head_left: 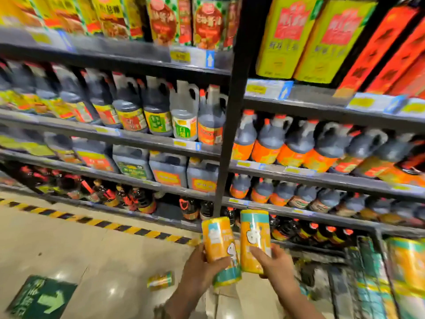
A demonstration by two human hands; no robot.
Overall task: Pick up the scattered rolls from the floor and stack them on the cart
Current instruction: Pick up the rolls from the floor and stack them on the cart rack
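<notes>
Both hands are up in front of the camera, each one holding a roll. The left hand (202,268) is wrapping its fingers (222,261) around the lower half of the left roll (220,249), which is tilting a bit to the left. The right hand (276,261) is gripping the right roll (255,240) from the side, fingers pressing against the orange wrapper, and that one is standing nearly upright. The two rolls are sitting just beside each other.

Down on the floor (92,245), left of the hands, another roll (160,280) is lying on its side. A green arrow sticker (41,298) is showing at the near left.

At the near right, the cart (361,272) is already carrying a stack of the same orange packs (407,261), though it's blurry.

Further back, a yellow-black stripe (92,221) is running along the foot of the shelves (232,111), which are holding dark sauce jugs.
</notes>
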